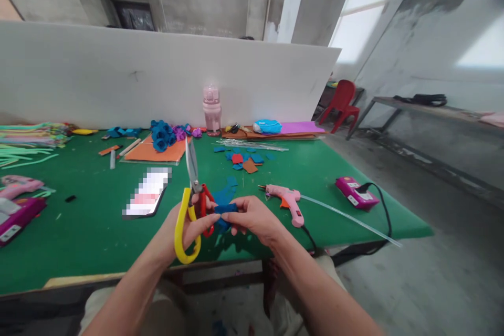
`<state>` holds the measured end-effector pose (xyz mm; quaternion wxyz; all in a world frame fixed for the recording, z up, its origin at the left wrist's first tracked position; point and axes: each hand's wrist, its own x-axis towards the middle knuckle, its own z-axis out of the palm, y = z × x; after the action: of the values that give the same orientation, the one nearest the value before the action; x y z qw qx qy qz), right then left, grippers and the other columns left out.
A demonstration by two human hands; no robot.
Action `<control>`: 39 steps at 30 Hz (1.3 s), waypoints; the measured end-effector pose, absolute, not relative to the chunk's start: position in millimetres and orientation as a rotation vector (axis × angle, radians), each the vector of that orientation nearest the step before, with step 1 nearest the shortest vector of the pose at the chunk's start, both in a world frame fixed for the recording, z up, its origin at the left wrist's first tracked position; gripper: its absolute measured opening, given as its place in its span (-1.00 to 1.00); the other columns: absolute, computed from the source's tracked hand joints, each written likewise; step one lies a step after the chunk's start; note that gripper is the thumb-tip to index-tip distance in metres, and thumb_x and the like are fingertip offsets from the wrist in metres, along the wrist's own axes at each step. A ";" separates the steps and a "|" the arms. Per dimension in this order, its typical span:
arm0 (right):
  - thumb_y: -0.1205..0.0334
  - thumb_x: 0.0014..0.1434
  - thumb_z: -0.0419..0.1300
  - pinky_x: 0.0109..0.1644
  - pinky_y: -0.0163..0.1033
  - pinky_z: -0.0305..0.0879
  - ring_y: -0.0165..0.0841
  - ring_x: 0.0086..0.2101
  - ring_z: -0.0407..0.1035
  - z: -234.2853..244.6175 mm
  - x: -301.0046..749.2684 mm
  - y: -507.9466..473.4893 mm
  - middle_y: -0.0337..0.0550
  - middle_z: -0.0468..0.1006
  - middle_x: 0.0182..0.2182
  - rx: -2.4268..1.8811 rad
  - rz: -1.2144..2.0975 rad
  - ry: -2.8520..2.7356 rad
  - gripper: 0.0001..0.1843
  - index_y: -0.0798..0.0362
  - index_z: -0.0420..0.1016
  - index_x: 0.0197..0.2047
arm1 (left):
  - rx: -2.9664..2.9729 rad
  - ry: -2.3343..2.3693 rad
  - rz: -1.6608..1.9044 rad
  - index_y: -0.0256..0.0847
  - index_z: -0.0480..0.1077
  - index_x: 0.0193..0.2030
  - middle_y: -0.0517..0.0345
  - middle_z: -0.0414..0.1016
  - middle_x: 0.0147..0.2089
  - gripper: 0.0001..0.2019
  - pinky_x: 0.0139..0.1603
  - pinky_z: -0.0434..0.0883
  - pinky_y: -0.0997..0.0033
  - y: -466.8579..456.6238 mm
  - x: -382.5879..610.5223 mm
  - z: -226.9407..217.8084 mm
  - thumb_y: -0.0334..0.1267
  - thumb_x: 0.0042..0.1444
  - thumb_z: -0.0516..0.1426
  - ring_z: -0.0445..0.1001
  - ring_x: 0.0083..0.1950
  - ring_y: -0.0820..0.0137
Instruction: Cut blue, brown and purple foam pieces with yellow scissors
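Both of my hands meet over the front of the green table. Between the fingertips of my left hand (192, 223) and my right hand (252, 217) is a small folded piece of blue felt (226, 209). A pair of scissors (191, 165) hangs on my left hand, blades pointing up, with one yellow and one red handle. More blue felt pieces (231, 182) lie on the table just behind my fingers. To the right of my right hand rests a pink glue gun (289, 200) with a long clear glue stick in its back.
A phone (147, 192) lies to the left. Felt scraps (249, 165), wires (252, 144) and a pink bottle (212, 110) are farther back. Blue felt flowers (162, 135) sit on orange sheets (155, 150). A purple power strip (356, 193) with a black cord stands right. A white board (165, 79) rises behind.
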<state>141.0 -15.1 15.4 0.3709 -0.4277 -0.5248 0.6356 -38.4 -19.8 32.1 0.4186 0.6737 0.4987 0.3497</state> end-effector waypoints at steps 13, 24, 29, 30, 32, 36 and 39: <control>0.24 -0.04 0.20 -0.66 -0.44 0.01 -0.52 -0.71 0.24 2.9 135.9 -15.5 -0.32 0.42 -0.72 -1.247 1.429 -1.600 -0.84 0.12 0.55 -0.40 | 1.873 1.426 0.805 -0.17 0.20 -0.38 0.30 0.36 -0.43 -0.84 -0.33 0.32 0.48 -23.7 -32.2 28.5 -0.21 -0.06 0.12 0.37 -0.34 0.44; -0.21 -0.02 0.16 -0.66 -0.42 -0.15 -0.58 -0.74 0.10 15.4 133.2 -7.5 -0.36 0.33 -0.71 -1.076 1.612 -1.001 -0.51 0.11 0.44 -0.49 | 1.588 1.514 1.161 -0.18 0.22 -0.36 0.27 0.38 -0.40 -0.78 -0.36 0.34 0.47 -19.1 -31.0 21.5 -0.16 -0.07 0.18 0.38 -0.39 0.46; -0.33 -0.07 0.12 -0.42 -0.35 0.22 -0.44 -0.53 0.36 10.2 127.9 -3.2 -0.18 0.49 -0.58 -0.824 1.887 -0.523 -0.40 0.13 0.46 -0.49 | 1.257 1.337 1.460 -0.22 0.26 -0.37 0.29 0.34 -0.44 -0.73 -0.44 0.33 0.52 -18.4 -24.8 19.2 -0.17 -0.13 0.25 0.35 -0.45 0.49; -0.31 -0.09 0.16 -0.38 -0.32 0.25 -0.41 -0.50 0.38 8.4 125.3 -4.6 -0.17 0.51 -0.56 -0.792 1.917 -0.506 -0.42 0.13 0.46 -0.48 | 1.208 1.303 1.508 -0.22 0.27 -0.38 0.30 0.34 -0.45 -0.73 -0.43 0.34 0.53 -18.3 -23.5 18.9 -0.18 -0.14 0.25 0.35 -0.44 0.50; -0.22 -0.12 0.25 -0.33 -0.30 0.27 -0.40 -0.46 0.38 5.4 118.7 -9.4 -0.16 0.54 -0.51 -0.755 1.915 -0.533 -0.49 0.13 0.50 -0.42 | 1.159 1.274 1.577 -0.23 0.28 -0.39 0.30 0.34 -0.45 -0.74 -0.39 0.35 0.53 -17.9 -21.7 17.9 -0.21 -0.16 0.27 0.36 -0.43 0.51; 0.09 -0.17 0.39 -0.27 -0.33 0.26 -0.43 -0.38 0.38 5.1 105.0 -19.7 -0.20 0.58 -0.38 -0.746 1.748 -0.718 -0.64 0.08 0.55 -0.29 | 1.226 1.346 1.606 -0.23 0.30 -0.39 0.28 0.37 -0.44 -0.75 -0.37 0.36 0.50 -17.1 -21.1 14.3 -0.21 -0.15 0.26 0.38 -0.42 0.48; 0.22 -0.17 0.40 -0.20 -0.34 0.26 -0.44 -0.36 0.40 8.5 98.4 -22.3 -0.21 0.60 -0.36 -0.772 1.590 -0.816 -0.70 0.07 0.57 -0.30 | 1.326 1.430 1.573 -0.22 0.29 -0.40 0.27 0.38 -0.45 -0.76 -0.39 0.36 0.48 -17.7 -21.4 11.8 -0.19 -0.14 0.25 0.38 -0.44 0.46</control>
<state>98.4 -22.3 8.5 0.5625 -0.3277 -0.3465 0.6754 -21.4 -17.7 11.8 0.3128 0.5026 0.5420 0.5965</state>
